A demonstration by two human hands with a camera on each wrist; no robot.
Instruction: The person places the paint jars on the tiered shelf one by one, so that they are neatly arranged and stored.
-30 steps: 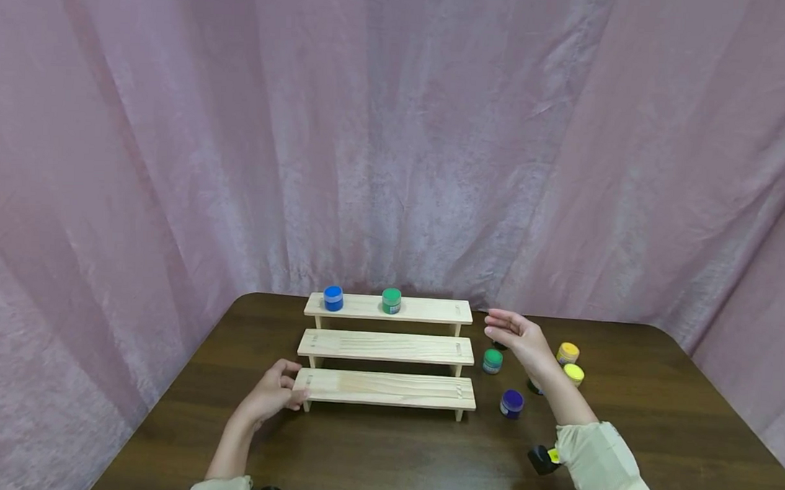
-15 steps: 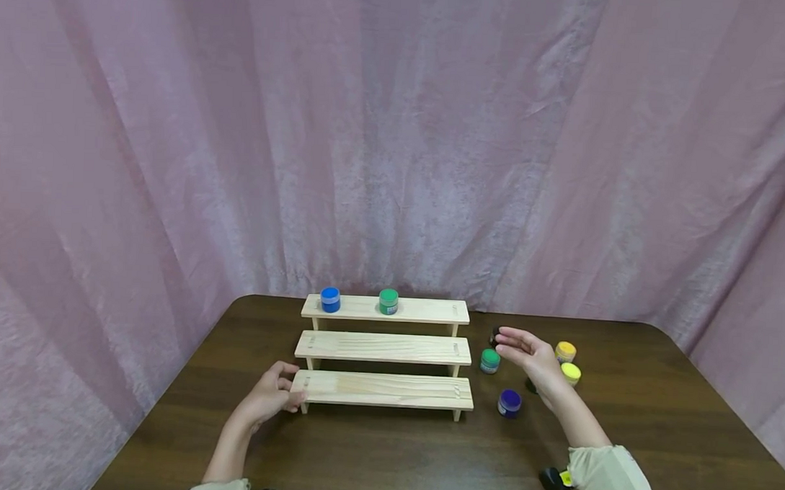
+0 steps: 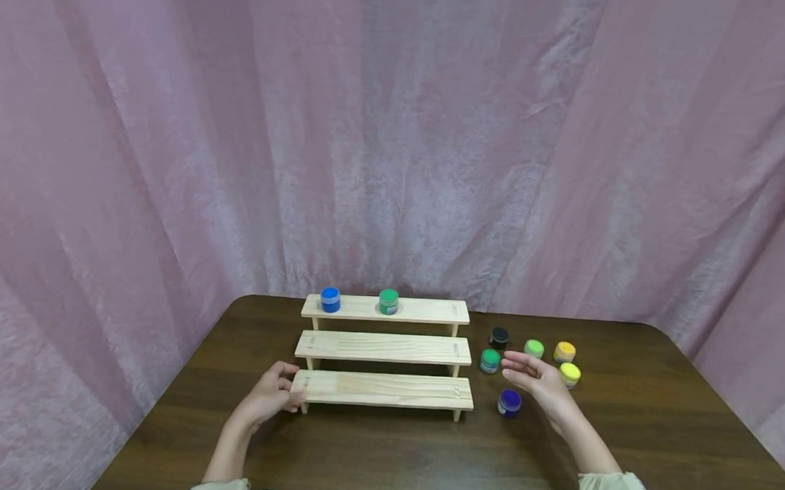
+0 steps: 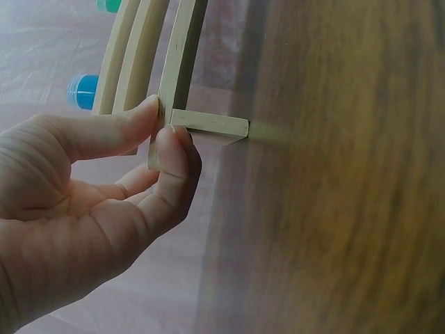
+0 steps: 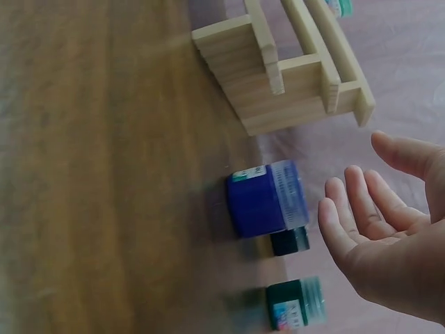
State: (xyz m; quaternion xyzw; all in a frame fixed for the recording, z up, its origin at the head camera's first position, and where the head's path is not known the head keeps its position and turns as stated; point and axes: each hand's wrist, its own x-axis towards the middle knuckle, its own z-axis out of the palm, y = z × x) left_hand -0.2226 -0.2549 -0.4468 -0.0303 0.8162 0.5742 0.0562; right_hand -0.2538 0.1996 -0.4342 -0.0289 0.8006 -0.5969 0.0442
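Observation:
My left hand (image 3: 270, 396) pinches the left end of the lowest board of a three-step wooden display stand (image 3: 387, 390), thumb on top and fingertips below in the left wrist view. A blue paint jar (image 3: 330, 300) and a green paint jar (image 3: 388, 302) stand on the top step. My right hand (image 3: 546, 391) hovers over the jars on the right with loosely bent fingers, holding nothing. Nearest to it are a purple jar (image 3: 509, 403), a second green jar (image 3: 489, 361) and a yellow jar (image 3: 569, 374). In the right wrist view the purple jar (image 5: 261, 200) sits apart from the fingers.
A black jar (image 3: 499, 338), a light green jar (image 3: 534, 349) and an orange-yellow jar (image 3: 565, 352) stand farther back on the brown table (image 3: 385, 461). Behind the table's far edge hangs a pink curtain (image 3: 396, 144).
My right hand has moved away from the stand, back toward me and slightly right, uncovering the black and light green jars. The left hand keeps its hold on the stand.

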